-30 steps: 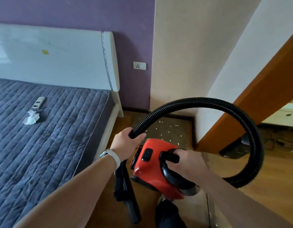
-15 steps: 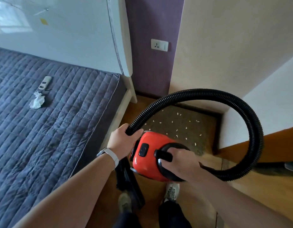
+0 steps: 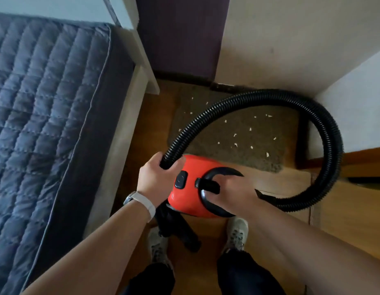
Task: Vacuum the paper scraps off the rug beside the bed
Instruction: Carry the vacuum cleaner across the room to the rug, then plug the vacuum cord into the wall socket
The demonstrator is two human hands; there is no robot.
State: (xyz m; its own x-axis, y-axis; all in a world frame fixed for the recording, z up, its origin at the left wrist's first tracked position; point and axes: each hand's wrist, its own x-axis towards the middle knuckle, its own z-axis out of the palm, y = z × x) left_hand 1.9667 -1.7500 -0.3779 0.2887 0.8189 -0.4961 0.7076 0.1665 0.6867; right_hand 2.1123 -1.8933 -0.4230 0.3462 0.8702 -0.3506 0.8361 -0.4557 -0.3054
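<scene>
A small red vacuum cleaner (image 3: 190, 167) hangs in front of me above the wooden floor. My right hand (image 3: 229, 188) grips its black carry handle. My left hand (image 3: 158, 177) grips the ribbed black hose (image 3: 325, 128) near its end; the hose loops out to the right and back to the vacuum body. The black nozzle tube (image 3: 182, 233) hangs down below my left hand, between my shoes. Beyond the vacuum lies a brown-grey rug (image 3: 238, 128) scattered with several white paper scraps (image 3: 235, 145).
The bed (image 3: 46, 124) with a quilted grey cover and a pale frame runs along the left. Walls close the corner behind and to the right of the rug. An orange-brown door frame (image 3: 363, 158) stands at the right. My two shoes (image 3: 237, 233) stand on the wooden floor.
My view has tilted down and moved closer to the rug; the headboard and socket have left the view. Both hands keep their hold on the vacuum and hose.
</scene>
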